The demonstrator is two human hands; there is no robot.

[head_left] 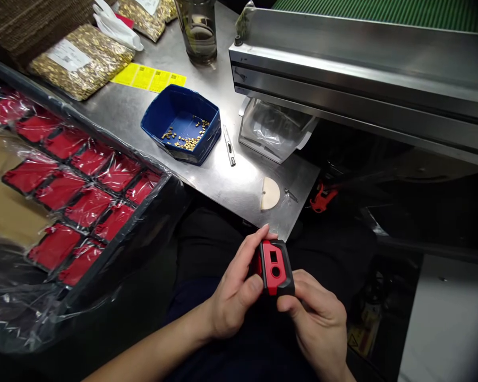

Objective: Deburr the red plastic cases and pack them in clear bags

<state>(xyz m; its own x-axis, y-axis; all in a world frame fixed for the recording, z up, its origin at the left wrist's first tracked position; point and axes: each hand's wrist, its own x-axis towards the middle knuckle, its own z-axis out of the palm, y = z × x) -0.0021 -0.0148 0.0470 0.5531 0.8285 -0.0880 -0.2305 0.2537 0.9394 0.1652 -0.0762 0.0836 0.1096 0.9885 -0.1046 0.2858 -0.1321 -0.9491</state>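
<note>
Above my lap, both hands hold a red and black plastic housing (276,268). Its red face, with one rectangular and one round hole, points up toward me. My left hand (239,289) wraps its left side, thumb near the lower edge and fingers along the far side. At the lower right corner, my right hand (321,313) pinches the black edge between thumb and curled fingers. Whether a small piece sits between those right fingers is hidden. Nearest on the metal table (207,183) lie a cream half-disc (270,193) and a small dark metal piece (290,195).
A blue bin (179,114) with small brass pieces stands beside a utility knife (229,146). Behind are bags of brass pieces (83,61), yellow labels (149,78) and a dark cup (199,32). A box of wrapped red parts (87,207) is left; a conveyor frame (342,74) overhangs the right.
</note>
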